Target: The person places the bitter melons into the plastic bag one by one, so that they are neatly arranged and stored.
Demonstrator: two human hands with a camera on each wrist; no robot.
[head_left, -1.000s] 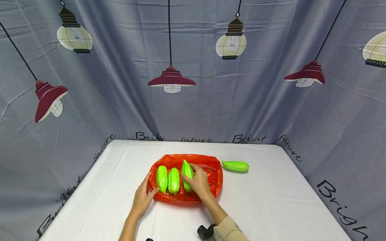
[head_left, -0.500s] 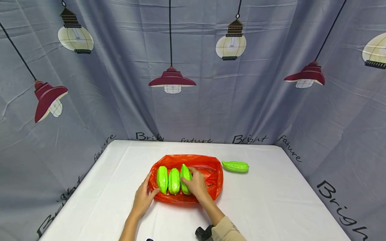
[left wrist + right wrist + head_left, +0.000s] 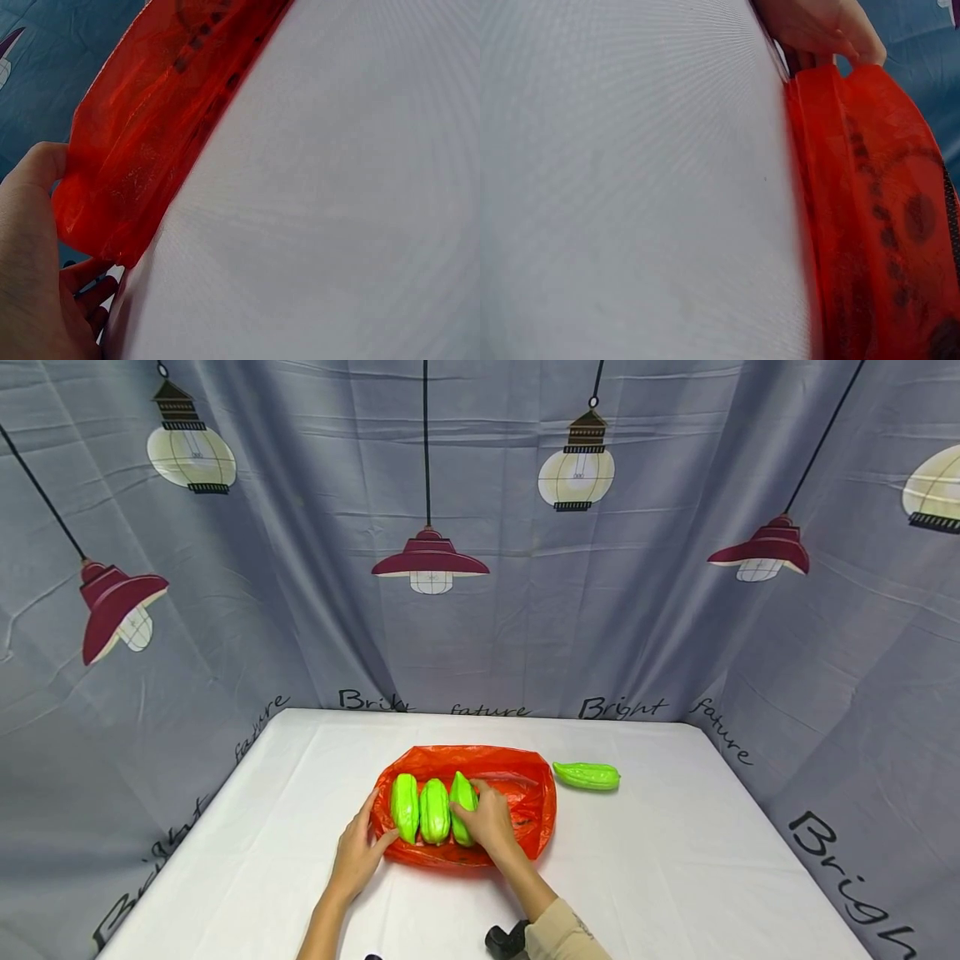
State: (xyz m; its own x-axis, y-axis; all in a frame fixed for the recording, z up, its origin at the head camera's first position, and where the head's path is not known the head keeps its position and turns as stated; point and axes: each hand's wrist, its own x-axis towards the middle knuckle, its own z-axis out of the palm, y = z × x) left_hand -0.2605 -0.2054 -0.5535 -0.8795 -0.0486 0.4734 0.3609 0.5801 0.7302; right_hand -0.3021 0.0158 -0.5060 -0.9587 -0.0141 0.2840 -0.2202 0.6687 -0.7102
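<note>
A red plastic bag (image 3: 517, 772) lies with its mouth spread wide on the table in the head view. Two light green, ridged bitter melons, the leftmost one (image 3: 405, 807) and the middle one (image 3: 434, 812), lie side by side inside. My right hand (image 3: 491, 820) grips a third bitter melon (image 3: 462, 810), thumb on its left and fingers at its right, just beside the middle one. At the bag's left end my left hand (image 3: 356, 854) holds the rim, thumb toward the front. In the left wrist view, the bag's red wall (image 3: 142, 142) sits between that thumb and the fingers.
Another bitter melon (image 3: 587, 776) lies on the white table (image 3: 660, 860), right of the bag. A black object (image 3: 507, 939) shows beside the right sleeve at the front. Grey-blue curtains (image 3: 480, 635) with printed lamps rise behind and beside the table.
My right hand has brought its bitter melon slightly left and nearer the front, down beside the middle one. My left hand has stayed at the bag's left end.
</note>
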